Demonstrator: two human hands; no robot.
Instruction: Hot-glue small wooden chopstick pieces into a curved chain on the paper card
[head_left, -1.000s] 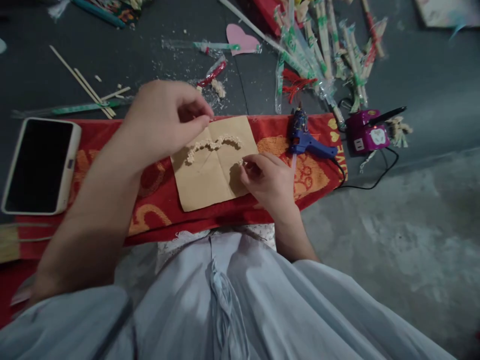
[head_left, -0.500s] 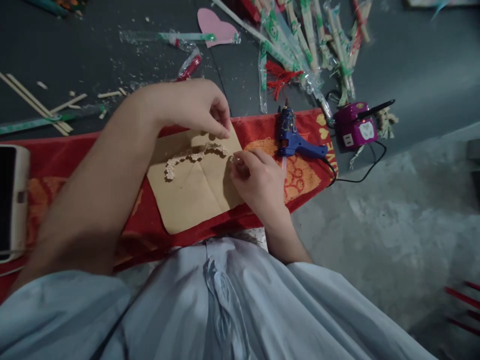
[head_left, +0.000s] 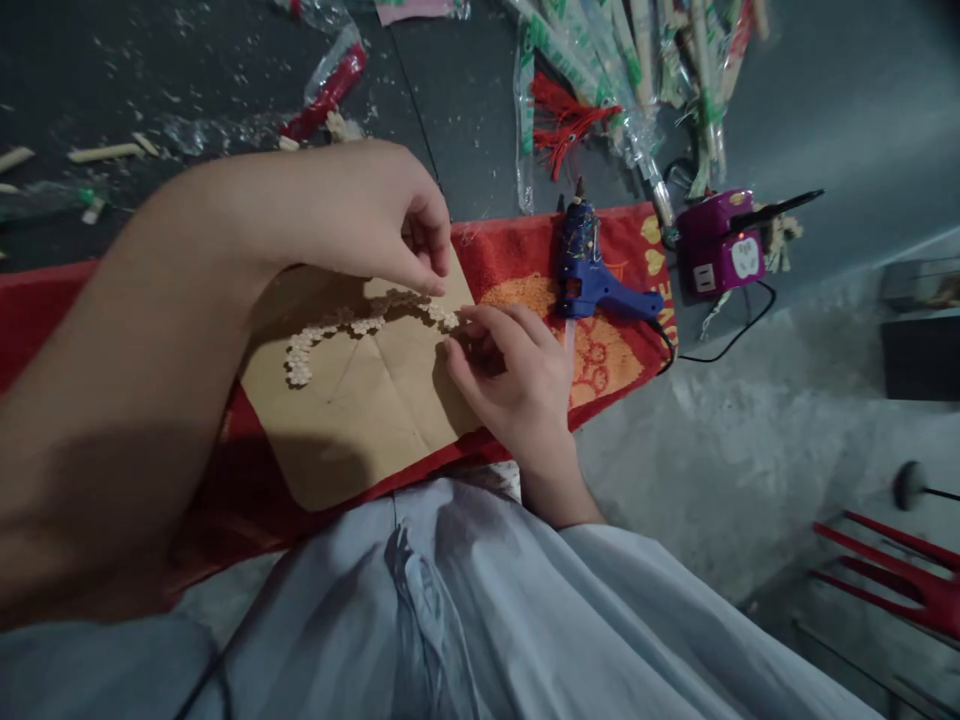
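Observation:
A curved strip of small pale flower-like pieces [head_left: 366,322] lies on a tan sheet [head_left: 390,410] marked with crease lines. My left hand [head_left: 367,215] arches over the sheet's far edge. Its thumb and fingertips are drawn together just above the strip's right part; anything between them is too small to make out. My right hand [head_left: 521,375] rests at the sheet's right side, fingers curled. Its index fingertip and thumb close in on the strip's right end and appear to pinch the last piece.
Under the sheet is a red patterned towel [head_left: 517,250]. A blue glue gun [head_left: 592,280] lies to the right, beside a purple power socket block [head_left: 720,245] with a cord. Wrapped chopsticks [head_left: 637,60], a red tassel [head_left: 566,115] and wood scraps [head_left: 105,153] lie behind.
The view has shifted closer and leftward over the sheet. My right fingers, holding a small piece apart from the strip before, now meet its right end. My left hand stays pinched above.

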